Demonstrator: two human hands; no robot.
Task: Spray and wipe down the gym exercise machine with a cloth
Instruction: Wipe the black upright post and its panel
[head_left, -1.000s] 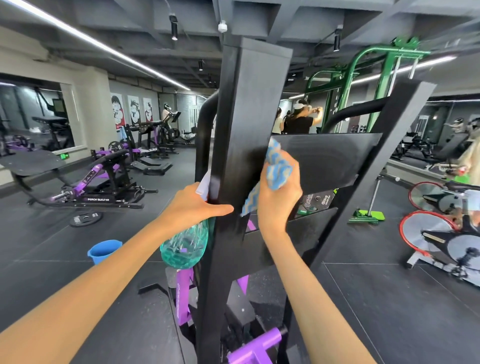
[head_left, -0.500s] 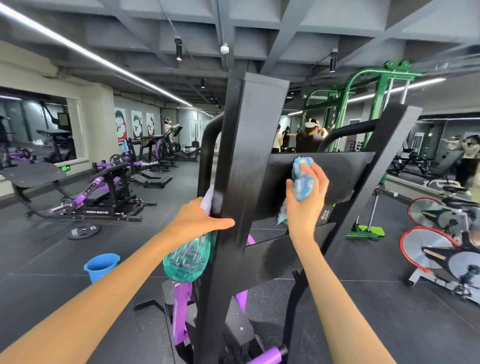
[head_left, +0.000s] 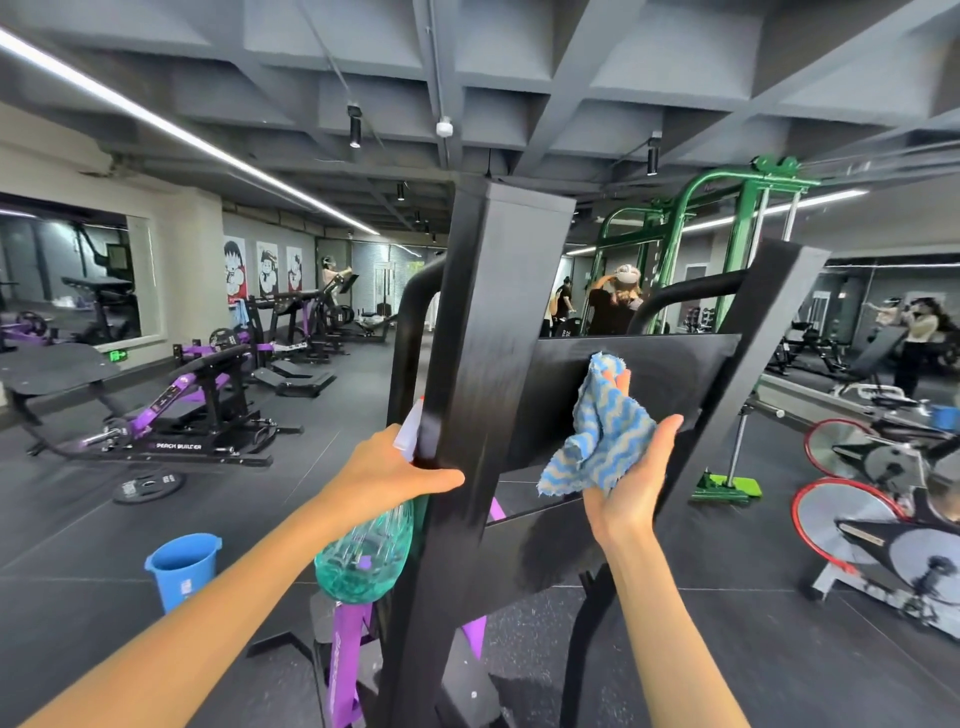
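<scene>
A tall black exercise machine stands right in front of me, with a thick upright post and a flat black crossplate. My left hand grips a teal spray bottle by its neck, thumb laid against the post; its white nozzle pokes up beside the post. My right hand holds a blue-and-beige wavy cloth against the lower edge of the crossplate, fingers behind the cloth, thumb spread to the right.
A blue bucket stands on the dark floor at lower left. Purple-and-black machines and a loose weight plate fill the left. Red-rimmed spin bikes crowd the right. A green rack and people are behind the machine.
My right hand has slid the cloth down and rightward across the crossplate, and the cloth now hangs more unfolded. The left hand keeps the bottle at the post. My view tilted upward.
</scene>
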